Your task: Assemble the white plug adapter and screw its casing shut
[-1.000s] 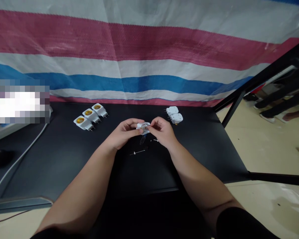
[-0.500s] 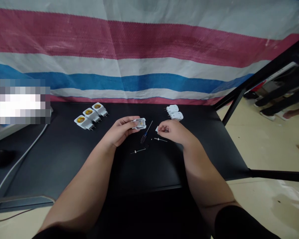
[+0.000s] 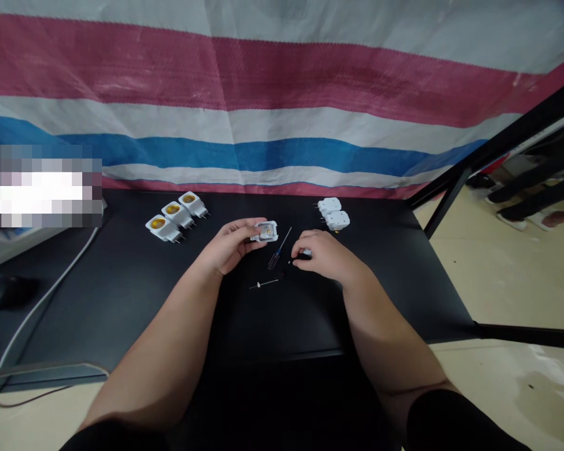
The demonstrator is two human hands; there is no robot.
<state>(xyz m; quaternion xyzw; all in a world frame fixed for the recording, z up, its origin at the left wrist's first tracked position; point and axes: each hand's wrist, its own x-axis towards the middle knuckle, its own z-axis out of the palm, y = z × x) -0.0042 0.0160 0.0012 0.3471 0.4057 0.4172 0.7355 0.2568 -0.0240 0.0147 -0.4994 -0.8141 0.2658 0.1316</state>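
My left hand [image 3: 231,244] grips an open white plastic lamp-socket housing [image 3: 267,232], thumb on its near edge. The hollow side faces up, and a small brass-coloured contact shows inside. To the right, my right hand [image 3: 320,254] is low over the table with fingers curled. A small pale plastic piece [image 3: 307,252] shows among those fingers, partly hidden. Beside the fingertips lies a tiny light-coloured part [image 3: 289,262]. A screwdriver [image 3: 279,249] with a dark handle lies between my hands. Nearer me is a thin metal pin with a white bead [image 3: 259,285].
Three white plug-in lamp sockets [image 3: 173,213] with gold interiors stand at the back left. Two white plug pieces [image 3: 337,219] with prongs lie at the back right. A black mouse [image 3: 4,292] and a pale cable [image 3: 44,299] are on the left of the black table [image 3: 272,332].
My right hand has lowered slightly toward the table, now covering the beaded metal pin that lay beside it. The left hand keeps its hold on the housing. The view has shifted slightly.
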